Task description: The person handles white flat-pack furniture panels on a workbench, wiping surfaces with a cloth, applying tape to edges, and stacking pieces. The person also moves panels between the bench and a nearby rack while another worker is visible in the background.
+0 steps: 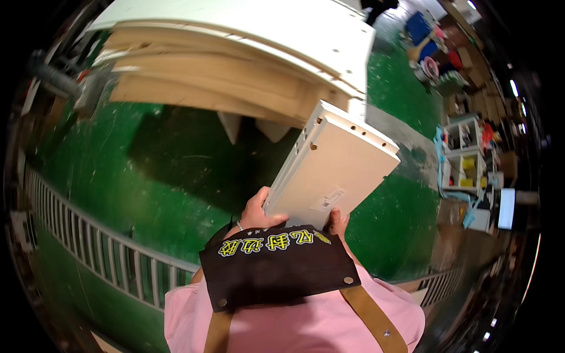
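- Boards: before you, between your left hand and right hand; near end by your apron.
- Label: on the upper board, near your right hand.
- Table: ahead, beyond the boards, extending left.
- Barred rail: to your left.
- Shelf: well apart, to your right.

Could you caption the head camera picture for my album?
A left hand and right hand hold stacked pale panels above a green floor.
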A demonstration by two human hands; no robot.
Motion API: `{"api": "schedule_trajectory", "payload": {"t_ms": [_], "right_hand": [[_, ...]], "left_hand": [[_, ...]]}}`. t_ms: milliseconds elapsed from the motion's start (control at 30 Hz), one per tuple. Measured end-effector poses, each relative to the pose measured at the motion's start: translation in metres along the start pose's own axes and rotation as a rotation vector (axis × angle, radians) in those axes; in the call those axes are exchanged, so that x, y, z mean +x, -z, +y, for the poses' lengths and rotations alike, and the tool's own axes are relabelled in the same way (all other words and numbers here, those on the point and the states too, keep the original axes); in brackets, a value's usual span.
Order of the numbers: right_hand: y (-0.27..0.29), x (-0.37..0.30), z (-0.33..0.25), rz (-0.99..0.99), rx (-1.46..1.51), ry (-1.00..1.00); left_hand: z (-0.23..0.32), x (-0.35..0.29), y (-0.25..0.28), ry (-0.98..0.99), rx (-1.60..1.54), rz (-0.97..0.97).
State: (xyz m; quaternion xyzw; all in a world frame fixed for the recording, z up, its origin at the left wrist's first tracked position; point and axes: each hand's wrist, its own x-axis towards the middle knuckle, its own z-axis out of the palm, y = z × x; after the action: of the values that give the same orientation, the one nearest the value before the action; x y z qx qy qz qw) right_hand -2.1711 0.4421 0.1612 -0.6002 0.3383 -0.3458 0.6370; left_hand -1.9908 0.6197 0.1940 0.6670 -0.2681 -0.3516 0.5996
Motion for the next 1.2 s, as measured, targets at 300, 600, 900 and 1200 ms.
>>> {"api": "schedule_trajectory", "payload": {"t_ms": [300,600,900,1200], "right_hand": [[-0.136,0.011,-0.003,-0.665,0.024,0.043],[-0.384,0.009,-0.015,-1.011,-0.115,-0.095],[-0.674,0.0,-0.028,-1.524,-0.294,-0.02],[-0.9,-0.003,-0.004,-1.635,-0.358,0.226]], "left_hand": [[0.003,-0.075,0.107,-0.191,-0.445,0.401],[-0.032,-0.108,0.262,-0.312,-0.359,0.987],[-0.015,-0.127,0.447,-0.207,-0.879,1.573],[-0.027,-0.083,0.669,-0.147,-1.064,1.673]]}}
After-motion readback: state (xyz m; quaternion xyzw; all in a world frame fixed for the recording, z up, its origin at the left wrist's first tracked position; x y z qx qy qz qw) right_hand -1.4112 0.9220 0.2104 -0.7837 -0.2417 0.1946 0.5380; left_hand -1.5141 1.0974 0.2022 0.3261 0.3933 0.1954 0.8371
